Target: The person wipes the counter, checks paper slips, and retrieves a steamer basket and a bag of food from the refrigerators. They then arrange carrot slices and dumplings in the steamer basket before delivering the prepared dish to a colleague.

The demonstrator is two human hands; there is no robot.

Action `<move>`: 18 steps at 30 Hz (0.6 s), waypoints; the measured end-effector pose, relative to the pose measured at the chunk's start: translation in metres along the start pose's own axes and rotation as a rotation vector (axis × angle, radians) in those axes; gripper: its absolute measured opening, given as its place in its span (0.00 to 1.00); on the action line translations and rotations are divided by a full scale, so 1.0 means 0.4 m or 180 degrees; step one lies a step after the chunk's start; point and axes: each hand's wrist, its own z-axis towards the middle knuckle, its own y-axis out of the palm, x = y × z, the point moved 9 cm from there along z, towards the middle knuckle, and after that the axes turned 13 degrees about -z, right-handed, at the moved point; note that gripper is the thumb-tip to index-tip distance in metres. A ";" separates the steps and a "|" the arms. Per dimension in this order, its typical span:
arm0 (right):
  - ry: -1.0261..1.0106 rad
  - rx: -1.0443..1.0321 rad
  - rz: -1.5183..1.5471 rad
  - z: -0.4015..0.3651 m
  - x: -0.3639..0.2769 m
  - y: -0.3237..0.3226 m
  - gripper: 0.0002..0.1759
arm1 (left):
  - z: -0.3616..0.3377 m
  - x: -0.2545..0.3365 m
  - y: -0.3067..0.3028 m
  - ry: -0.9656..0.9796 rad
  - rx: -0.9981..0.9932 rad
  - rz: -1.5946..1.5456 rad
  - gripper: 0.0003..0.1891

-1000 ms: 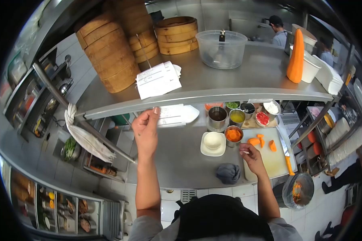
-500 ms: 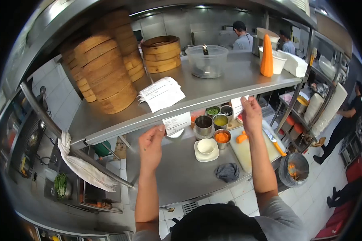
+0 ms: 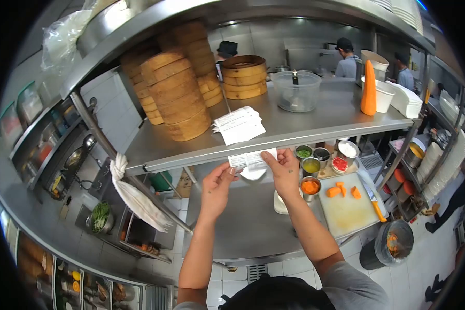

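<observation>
In front of the shelf edge, a printed paper slip is pinched at its left end between the thumb and fingers of my left hand. My right hand is closed on paper at the right end, its thumb pressed on top. The papers in the two hands meet or overlap, and I cannot make out where one stops. On the shelf just above lies a pile of similar printed slips. A white dish shows partly below the held paper.
Bamboo steamers, a clear plastic tub and a long peeled carrot stand on the steel shelf. Below right are metal pots, a cutting board with carrot pieces, and a knife. A bin stands at the table's right.
My hands were apart with a paper in each. The right hand has come left, bringing its paper against the left hand's slip. The view has shifted.
</observation>
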 end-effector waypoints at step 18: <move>-0.1395 -0.0528 -0.2491 -0.146 -0.289 0.052 0.15 | 0.509 0.635 -0.156 0.1396 0.0428 0.2487 0.41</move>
